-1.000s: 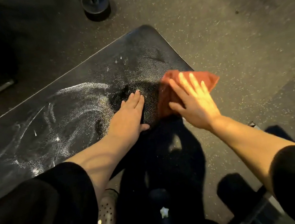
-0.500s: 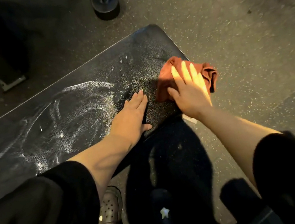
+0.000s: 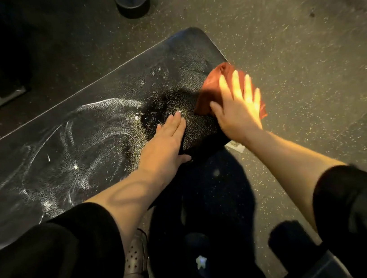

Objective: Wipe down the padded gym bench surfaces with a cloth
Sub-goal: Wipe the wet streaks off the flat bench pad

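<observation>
Straight, slightly spread fingers (image 3: 236, 84) of the right hand (image 3: 237, 112) press flat on the rust-red cloth (image 3: 214, 87), right of frame centre, at the right edge of the black bench pad (image 3: 72, 142). The left hand (image 3: 166, 141) lies flat on the pad at centre, fingers together, holding nothing. White swirled streaks (image 3: 97, 136) cover the pad's left part. A round dark base (image 3: 132, 2) stands at top centre on the speckled floor (image 3: 293, 41).

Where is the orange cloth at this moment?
In the head view, the orange cloth lies under the right hand, at the right edge of the bench pad, right of the left hand.
</observation>
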